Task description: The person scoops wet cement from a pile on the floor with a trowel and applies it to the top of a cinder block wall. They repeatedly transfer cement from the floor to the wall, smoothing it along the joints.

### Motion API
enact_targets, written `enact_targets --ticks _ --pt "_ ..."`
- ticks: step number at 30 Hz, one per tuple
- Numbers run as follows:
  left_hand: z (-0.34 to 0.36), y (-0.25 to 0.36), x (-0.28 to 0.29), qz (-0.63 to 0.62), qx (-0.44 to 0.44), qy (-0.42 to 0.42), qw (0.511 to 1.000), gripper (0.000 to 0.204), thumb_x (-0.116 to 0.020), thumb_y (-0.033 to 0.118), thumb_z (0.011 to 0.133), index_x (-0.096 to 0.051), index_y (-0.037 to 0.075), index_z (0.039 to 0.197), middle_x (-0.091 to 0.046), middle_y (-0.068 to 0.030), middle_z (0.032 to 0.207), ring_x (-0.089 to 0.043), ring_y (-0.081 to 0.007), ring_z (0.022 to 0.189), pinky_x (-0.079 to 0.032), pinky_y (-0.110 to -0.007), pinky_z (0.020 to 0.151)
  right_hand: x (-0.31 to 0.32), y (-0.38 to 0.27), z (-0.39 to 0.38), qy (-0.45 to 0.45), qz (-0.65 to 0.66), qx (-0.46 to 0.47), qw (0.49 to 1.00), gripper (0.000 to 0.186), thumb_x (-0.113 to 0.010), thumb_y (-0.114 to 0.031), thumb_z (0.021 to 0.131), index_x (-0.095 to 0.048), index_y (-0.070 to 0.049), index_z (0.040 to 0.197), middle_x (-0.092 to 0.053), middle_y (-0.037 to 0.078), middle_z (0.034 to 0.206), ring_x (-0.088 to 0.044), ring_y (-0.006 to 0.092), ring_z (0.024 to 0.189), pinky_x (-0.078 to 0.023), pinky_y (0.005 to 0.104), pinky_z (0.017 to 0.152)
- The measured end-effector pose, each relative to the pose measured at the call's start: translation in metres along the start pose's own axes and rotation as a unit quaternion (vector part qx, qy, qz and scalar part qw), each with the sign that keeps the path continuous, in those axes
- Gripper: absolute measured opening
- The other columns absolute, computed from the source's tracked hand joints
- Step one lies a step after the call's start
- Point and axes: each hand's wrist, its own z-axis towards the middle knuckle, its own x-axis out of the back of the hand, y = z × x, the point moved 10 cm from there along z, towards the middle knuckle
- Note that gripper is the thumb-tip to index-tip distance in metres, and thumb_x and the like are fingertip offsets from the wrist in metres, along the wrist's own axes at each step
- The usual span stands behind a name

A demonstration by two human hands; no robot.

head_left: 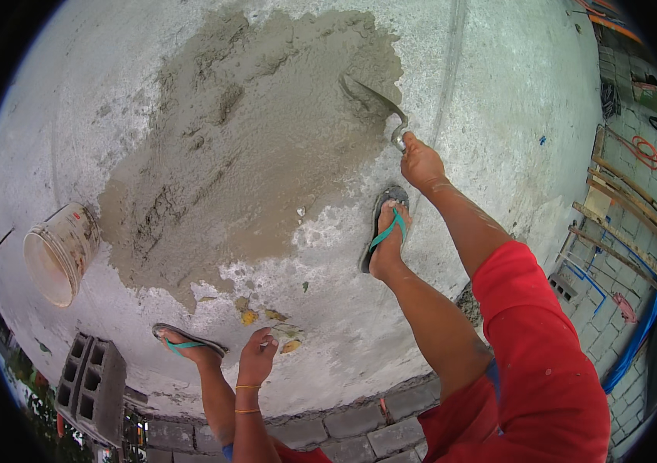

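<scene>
My right hand [422,163] is closed round the handle of a trowel [379,96]. The blade of this trowel lies in the upper right part of a wide spread of wet grey mortar [267,154], partly sunk in it. Down by my left foot, my left hand [257,356] hangs above the pale concrete slab [344,324]. Its fingers are loosely bent, a little apart, with nothing visible in them. Both feet stand on the slab in flip-flops with green straps, the right one [386,231] close to the mortar's edge.
A smeared white bucket [58,255] lies on its side left of the mortar. Hollow concrete blocks [91,386] stand at the lower left. Yellow leaves [248,317] lie near my left hand. Beyond the slab's right edge are wooden planks [629,208], an orange hose [643,153] and blue pipes [645,332].
</scene>
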Motion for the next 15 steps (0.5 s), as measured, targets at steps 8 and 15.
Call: enact_targets --ticks 8,15 --pt "-0.007 0.012 0.008 0.074 0.016 -0.018 0.997 0.042 -0.072 0.016 0.099 -0.062 0.003 0.137 -0.071 -0.0104 0.11 -0.067 -0.017 0.095 -0.056 -0.031 0.085 -0.06 -0.05 -0.185 -0.177 0.06 0.049 0.981 0.027 -0.062 -0.029 0.1 -0.056 -0.009 0.119 -0.07 0.019 0.114 -0.07 0.0421 0.106 -0.055 0.0536 0.086" --pt "0.006 0.001 0.004 0.058 0.064 -0.017 0.996 0.041 -0.071 0.016 0.099 -0.063 0.002 0.137 -0.071 -0.0088 0.106 -0.067 -0.0166 0.096 -0.056 -0.031 0.086 -0.088 -0.093 -0.179 -0.31 0.01 0.132 0.941 0.051 -0.064 -0.051 0.101 -0.061 -0.009 0.131 -0.075 0.015 0.111 -0.07 0.0383 0.111 -0.039 0.0622 0.107"
